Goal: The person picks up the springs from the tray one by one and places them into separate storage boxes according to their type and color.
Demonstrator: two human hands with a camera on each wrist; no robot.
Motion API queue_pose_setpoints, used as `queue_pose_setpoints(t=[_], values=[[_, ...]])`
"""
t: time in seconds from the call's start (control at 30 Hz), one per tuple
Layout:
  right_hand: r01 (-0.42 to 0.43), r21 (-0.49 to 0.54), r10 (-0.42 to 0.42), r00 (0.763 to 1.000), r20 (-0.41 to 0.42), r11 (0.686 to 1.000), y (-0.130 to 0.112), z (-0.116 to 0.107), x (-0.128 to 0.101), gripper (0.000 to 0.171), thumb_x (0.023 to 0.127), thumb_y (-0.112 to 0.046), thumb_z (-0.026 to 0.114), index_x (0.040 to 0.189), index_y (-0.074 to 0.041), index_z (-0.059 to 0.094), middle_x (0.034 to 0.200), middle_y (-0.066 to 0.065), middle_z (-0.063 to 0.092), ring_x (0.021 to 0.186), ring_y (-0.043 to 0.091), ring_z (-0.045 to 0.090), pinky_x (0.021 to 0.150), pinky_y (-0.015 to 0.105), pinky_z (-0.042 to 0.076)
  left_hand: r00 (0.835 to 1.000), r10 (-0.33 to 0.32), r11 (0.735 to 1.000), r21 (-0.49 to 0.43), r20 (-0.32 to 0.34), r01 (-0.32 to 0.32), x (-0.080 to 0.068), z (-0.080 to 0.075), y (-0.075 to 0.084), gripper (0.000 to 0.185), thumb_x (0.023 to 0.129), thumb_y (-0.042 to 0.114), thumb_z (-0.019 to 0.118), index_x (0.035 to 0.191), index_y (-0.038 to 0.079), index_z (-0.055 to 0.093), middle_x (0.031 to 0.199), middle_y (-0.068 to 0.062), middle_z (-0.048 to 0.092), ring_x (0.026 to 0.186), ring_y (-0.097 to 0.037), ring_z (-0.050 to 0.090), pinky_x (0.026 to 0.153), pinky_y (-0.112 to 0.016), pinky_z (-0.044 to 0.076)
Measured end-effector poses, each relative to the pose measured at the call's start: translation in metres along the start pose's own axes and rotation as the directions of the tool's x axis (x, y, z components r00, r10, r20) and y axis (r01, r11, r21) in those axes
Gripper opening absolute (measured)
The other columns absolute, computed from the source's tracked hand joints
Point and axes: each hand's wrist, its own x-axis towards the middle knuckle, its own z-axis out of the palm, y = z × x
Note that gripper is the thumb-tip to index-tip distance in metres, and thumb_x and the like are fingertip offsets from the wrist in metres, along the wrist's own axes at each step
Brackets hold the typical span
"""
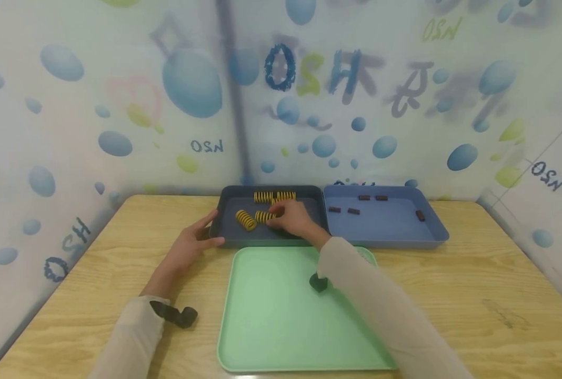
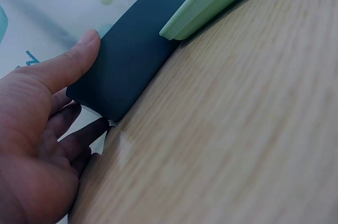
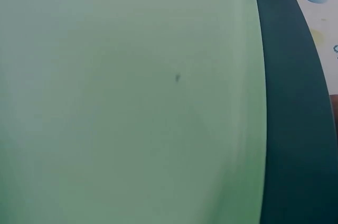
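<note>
Head view first: our right hand [image 1: 292, 218] is down in the dark tray [image 1: 224, 202], fingers curled over a yellow spring [image 1: 264, 216] near the tray's middle. We cannot tell whether the fingers have closed on it or only touch it. Another spring [image 1: 245, 219] lies just to its left, tilted, and two more [image 1: 273, 196] sit by the far wall. Our left hand [image 1: 193, 245] rests against the tray's near left corner, thumb on the rim. To the right, touching the dark tray, a blue tray [image 1: 432, 226] holds small dark pieces [image 1: 353, 211], scattered well apart. A green tray [image 1: 271, 316] sits in front of us on the wooden table [image 1: 475, 284].

Left wrist view: the left hand [image 2: 37, 129] cups the dark tray's [image 2: 132, 60] corner, thumb laid straight along the wall, fingers tucked under the edge. That is steadying, not clamping. The green tray's [image 2: 211, 2] corner lies just beside it.

Right wrist view: only the green tray's [image 3: 132, 97] floor and the dark tray's [image 3: 296, 129] wall; no fingers shown.

Our read on the spring: light, stiff wire coils, springy along its length, likely to roll. We would pinch it across the coils at mid-length, not by the ends.
</note>
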Motion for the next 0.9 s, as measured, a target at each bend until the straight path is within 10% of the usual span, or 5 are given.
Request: queue_pose_setpoints(t=[0.9], values=[[-0.004, 0.023, 0.001, 0.995, 0.101, 1.0, -0.0101, -0.0044, -0.0034, 0.04, 0.083, -0.021, 0.077, 0.119, -0.009, 0.065, 0.116, 0.005, 0.063, 0.075, 0.011, 0.065, 0.068, 0.027, 0.053, 1.0, -0.007, 1.0, 0.011, 0.012, 0.007, -0.0018, -0.0011, 0.0012, 0.079, 0.088, 0.026, 0.071, 0.152, 0.017, 0.026, 0.156, -0.008, 0.021, 0.137, -0.04, 0.027, 0.109, -0.052, 0.023]])
